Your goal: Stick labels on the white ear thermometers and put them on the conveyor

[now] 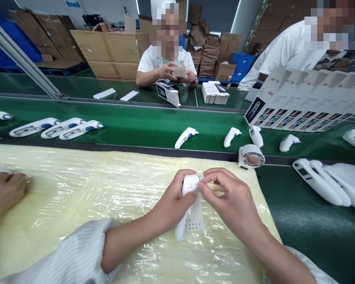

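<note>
My left hand (182, 193) is wrapped round a white handheld device (180, 228), which it holds tilted over the yellow film-covered mat (130, 248). Beneath the device lies a pale strip with rows of small dots (197, 219), partly hidden by the device and fingers. My right hand (229, 189) pinches at the device's upper end, thumb and forefinger together. A thin tan stick (216, 187) shows among its fingers. What sits at the fingertips is too small to make out.
Several white devices with blue parts lie on the green conveyor (142, 130). A tape roll (252, 156) stands at the mat's far right corner. More white devices (322, 181) lie right. A neighbour's hand (8, 193) rests left. Two people work opposite, near printed boxes (301, 102).
</note>
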The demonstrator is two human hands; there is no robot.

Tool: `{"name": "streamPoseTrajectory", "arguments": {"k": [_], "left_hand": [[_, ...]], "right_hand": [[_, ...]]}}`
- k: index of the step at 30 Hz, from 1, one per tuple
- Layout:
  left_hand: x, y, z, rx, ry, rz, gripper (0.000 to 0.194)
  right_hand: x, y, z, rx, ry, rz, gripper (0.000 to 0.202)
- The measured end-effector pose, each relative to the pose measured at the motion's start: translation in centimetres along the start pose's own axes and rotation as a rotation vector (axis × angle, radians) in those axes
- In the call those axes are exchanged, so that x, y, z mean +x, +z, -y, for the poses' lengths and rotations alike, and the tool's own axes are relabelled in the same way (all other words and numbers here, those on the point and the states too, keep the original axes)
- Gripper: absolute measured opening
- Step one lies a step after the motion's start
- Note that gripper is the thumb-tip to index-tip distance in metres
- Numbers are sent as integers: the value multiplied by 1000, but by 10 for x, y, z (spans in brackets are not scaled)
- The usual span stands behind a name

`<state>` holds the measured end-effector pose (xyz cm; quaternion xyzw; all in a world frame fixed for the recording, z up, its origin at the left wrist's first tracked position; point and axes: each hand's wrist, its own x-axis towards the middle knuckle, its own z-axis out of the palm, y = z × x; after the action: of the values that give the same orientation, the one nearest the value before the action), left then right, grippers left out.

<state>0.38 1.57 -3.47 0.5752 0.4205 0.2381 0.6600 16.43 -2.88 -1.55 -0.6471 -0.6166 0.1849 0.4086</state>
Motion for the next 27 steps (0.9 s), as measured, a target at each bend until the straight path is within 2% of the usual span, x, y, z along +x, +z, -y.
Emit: {"name": "streamPoseTrajectory", "arguments": {"k": [16, 27], "left_hand": [[-4, 3, 1, -17, -64, 23, 34], [-3, 4, 5, -60, -26, 4, 28]], "right_hand": [[-2, 1, 2, -40, -6, 27, 10], [-3, 4, 0, -30, -6, 8, 10]]}}
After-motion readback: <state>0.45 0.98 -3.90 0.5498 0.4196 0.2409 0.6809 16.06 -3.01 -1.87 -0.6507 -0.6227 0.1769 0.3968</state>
